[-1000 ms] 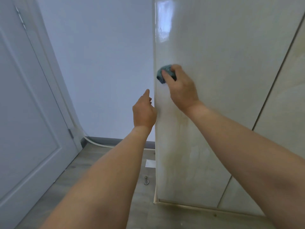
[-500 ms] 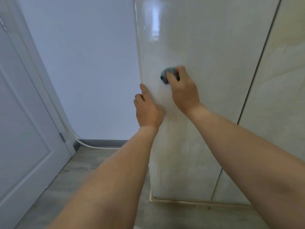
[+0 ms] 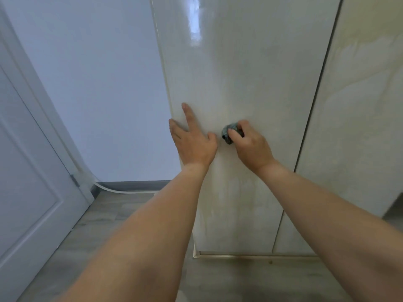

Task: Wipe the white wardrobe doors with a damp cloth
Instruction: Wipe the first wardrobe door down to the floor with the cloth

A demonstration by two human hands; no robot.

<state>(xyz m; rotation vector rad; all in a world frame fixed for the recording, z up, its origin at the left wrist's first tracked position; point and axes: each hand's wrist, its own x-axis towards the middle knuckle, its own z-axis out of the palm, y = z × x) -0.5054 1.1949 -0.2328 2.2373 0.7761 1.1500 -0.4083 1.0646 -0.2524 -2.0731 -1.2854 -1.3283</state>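
A glossy white wardrobe door (image 3: 250, 73) fills the middle of the view, with faint yellowish streaks lower down. My right hand (image 3: 250, 144) grips a small bunched blue-grey cloth (image 3: 229, 134) and holds it against the door at mid height. My left hand (image 3: 193, 140) lies flat on the same door near its left edge, fingers spread and straight. A second wardrobe door (image 3: 359, 105) stands to the right, past a dark vertical gap.
A pale wall (image 3: 98, 83) is left of the wardrobe, with a grey skirting board (image 3: 135, 185) and a white cable along it. A white room door (image 3: 26, 171) stands at far left. Grey wood-look floor (image 3: 91, 232) lies below. A metal strip (image 3: 250, 256) runs under the wardrobe.
My left hand came off the door's edge and now lies flat on its face with fingers spread. The cloth in my right hand moved from the left edge toward the door's middle.
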